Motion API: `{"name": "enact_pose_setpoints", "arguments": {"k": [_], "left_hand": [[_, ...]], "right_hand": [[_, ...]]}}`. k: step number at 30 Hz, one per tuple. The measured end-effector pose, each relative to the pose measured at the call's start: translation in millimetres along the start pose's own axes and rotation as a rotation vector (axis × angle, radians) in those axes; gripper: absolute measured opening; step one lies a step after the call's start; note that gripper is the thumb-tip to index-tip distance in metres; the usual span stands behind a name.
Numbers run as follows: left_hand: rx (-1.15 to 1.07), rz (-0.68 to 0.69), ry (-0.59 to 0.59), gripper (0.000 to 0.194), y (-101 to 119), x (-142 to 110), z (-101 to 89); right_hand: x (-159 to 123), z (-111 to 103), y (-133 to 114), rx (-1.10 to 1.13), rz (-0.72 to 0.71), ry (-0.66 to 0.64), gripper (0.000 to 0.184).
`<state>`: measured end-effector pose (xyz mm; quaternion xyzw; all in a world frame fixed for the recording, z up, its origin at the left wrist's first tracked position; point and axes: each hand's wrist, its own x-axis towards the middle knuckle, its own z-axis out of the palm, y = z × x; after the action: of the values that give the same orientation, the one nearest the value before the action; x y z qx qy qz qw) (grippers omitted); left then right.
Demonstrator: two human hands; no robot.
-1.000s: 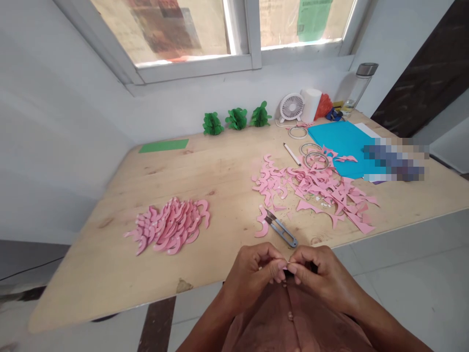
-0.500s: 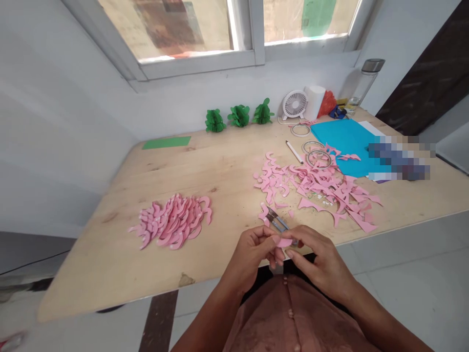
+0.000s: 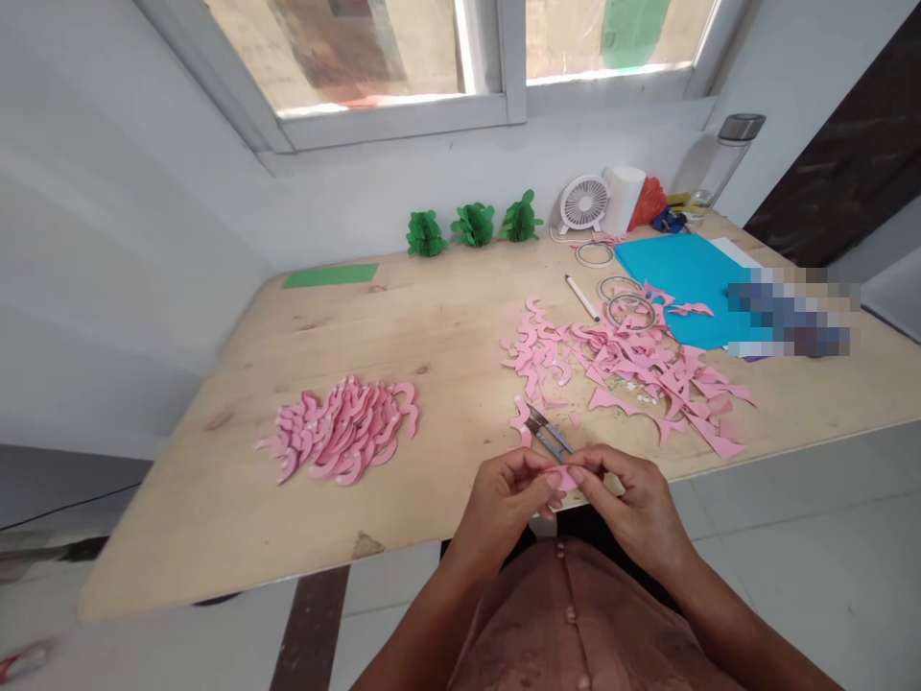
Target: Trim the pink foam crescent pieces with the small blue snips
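Note:
Between my two hands, at the table's front edge, is a small pink paper piece (image 3: 565, 477). My left hand (image 3: 507, 494) pinches its left side, and my right hand (image 3: 625, 494) pinches its right side with thumb and fingers. Most of the piece is hidden behind my fingertips. Just beyond my fingers lie grey thread snips (image 3: 553, 440), blades pointing away to the left. A curved pink cutout (image 3: 521, 418) with whitish spots rests beside their blades. Further left is a heap of similar curved pink cutouts (image 3: 352, 430).
Pink paper scraps (image 3: 648, 369) cover the table's right side, with ring-shaped tapes (image 3: 631, 313) and a white pen (image 3: 581, 298) close by. Blue sheets (image 3: 691, 288) lie behind. Green paper figures (image 3: 475, 225), a small white fan (image 3: 584, 202) and a glass bottle (image 3: 723, 168) stand along the wall.
My right hand has moved in from the right, and its thumb and fingers now close on the pink paper piece. My left hand keeps its pinch. The view has shifted slightly.

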<state>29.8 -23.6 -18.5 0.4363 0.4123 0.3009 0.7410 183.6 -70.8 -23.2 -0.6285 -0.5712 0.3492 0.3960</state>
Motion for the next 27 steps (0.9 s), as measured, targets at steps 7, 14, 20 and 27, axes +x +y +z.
{"name": "enact_pose_setpoints", "arguments": {"k": [7,14,20,27], "left_hand": [[0.117,0.093,-0.036,0.025,-1,-1,0.9],[0.068,0.063,0.017,0.027,7,-3,-13.8],[0.027,0.020,0.042,0.028,10,-2,-13.1],[-0.013,-0.026,-0.013,0.027,4,-1,-3.6]], "right_hand": [[2,-1,-3,-0.022,0.004,-0.097,0.026],[3,-18,10,0.126,0.137,-0.093,0.027],[5,-20,8,0.235,0.141,-0.042,0.028],[7,-6,-4,0.303,0.169,-0.063,0.028]]}}
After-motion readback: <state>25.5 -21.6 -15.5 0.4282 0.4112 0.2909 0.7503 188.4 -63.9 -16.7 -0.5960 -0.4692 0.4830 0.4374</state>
